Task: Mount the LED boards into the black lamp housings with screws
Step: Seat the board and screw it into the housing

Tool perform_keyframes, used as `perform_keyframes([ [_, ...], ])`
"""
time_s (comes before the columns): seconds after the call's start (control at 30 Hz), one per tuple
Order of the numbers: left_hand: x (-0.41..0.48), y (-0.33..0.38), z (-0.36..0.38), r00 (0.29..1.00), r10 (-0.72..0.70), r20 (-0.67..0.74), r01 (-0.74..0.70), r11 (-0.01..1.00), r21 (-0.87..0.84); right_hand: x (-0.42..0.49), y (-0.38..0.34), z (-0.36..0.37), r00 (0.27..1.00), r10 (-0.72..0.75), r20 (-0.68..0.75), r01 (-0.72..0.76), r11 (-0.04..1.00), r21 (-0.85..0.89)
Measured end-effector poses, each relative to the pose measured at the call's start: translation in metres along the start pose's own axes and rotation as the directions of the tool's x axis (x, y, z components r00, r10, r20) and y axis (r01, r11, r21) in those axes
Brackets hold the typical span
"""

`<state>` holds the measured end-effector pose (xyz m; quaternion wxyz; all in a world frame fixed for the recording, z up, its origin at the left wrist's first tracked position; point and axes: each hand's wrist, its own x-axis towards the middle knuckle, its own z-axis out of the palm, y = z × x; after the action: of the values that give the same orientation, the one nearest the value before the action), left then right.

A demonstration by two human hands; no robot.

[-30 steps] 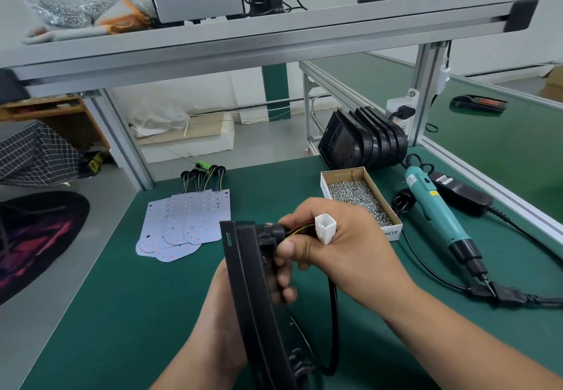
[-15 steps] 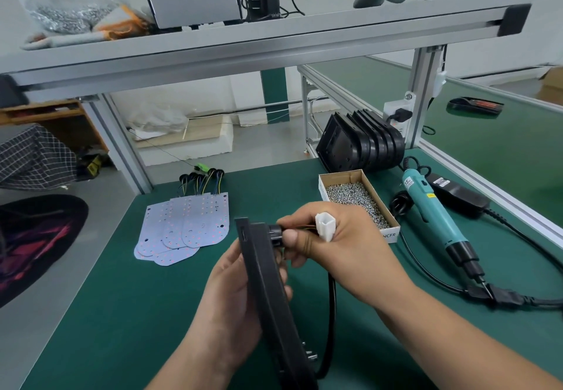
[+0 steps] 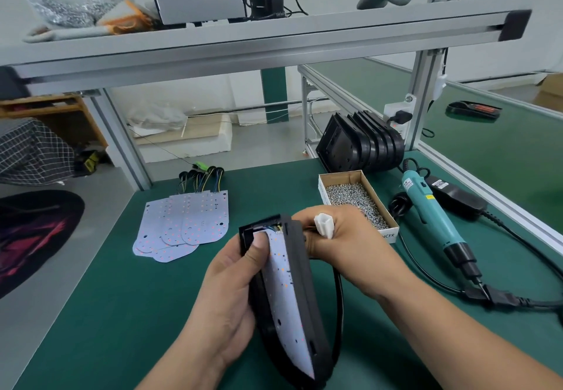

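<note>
Two hands over the bench: left hand (image 3: 231, 286) grips a black housing (image 3: 301, 292) containing an LED board (image 3: 285, 298); right hand (image 3: 344, 246) pinches its white connector (image 3: 324, 225).

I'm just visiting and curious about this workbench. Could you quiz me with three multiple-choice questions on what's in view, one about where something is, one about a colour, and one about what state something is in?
1. Where does the box of screws sit?
A. On the top shelf
B. On the green mat, between the spare LED boards and the electric screwdriver
C. On the floor

2. What colour is the screwdriver's body?
A. Teal
B. Red
C. Yellow

3. What state is the LED board in the held housing in?
A. Lying flat on the mat
B. Still in the spare pile
C. Inside the housing, left hand thumb pressing it

Answers: 1 B, the box stands on the mat right of the boards. 2 A, its casing is teal. 3 C, the board shows inside the housing while the right hand holds the white connector.
</note>
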<state>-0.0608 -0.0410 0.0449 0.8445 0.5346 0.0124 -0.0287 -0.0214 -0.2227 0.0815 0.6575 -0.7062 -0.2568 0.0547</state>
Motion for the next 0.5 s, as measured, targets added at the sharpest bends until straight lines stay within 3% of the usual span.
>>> perform_keyframes([
  [0.07,0.003,0.002,-0.005,1.0,-0.006,-0.002,0.006,0.999,-0.037,0.003,0.006,-0.001,0.999,0.039,-0.006,-0.039,0.999,0.0],
  [0.17,0.006,0.001,-0.01,0.999,-0.028,-0.038,0.026,0.998,-0.06,0.009,0.019,-0.003,0.983,0.063,-0.171,-0.086,0.988,-0.128],
  [0.3,0.013,-0.001,-0.017,0.994,-0.019,-0.109,0.015,0.999,-0.03,0.018,0.039,-0.003,0.932,0.002,-0.363,-0.184,0.865,-0.468],
  [0.37,0.017,0.0,-0.021,0.984,0.002,-0.176,-0.002,1.0,0.003,0.023,0.048,-0.003,0.949,0.006,-0.315,-0.208,0.763,-0.612],
  [0.5,0.023,0.002,-0.03,0.964,0.037,-0.264,-0.018,0.997,0.072,0.034,0.06,0.002,0.995,0.091,-0.036,-0.082,0.575,-0.814],
])
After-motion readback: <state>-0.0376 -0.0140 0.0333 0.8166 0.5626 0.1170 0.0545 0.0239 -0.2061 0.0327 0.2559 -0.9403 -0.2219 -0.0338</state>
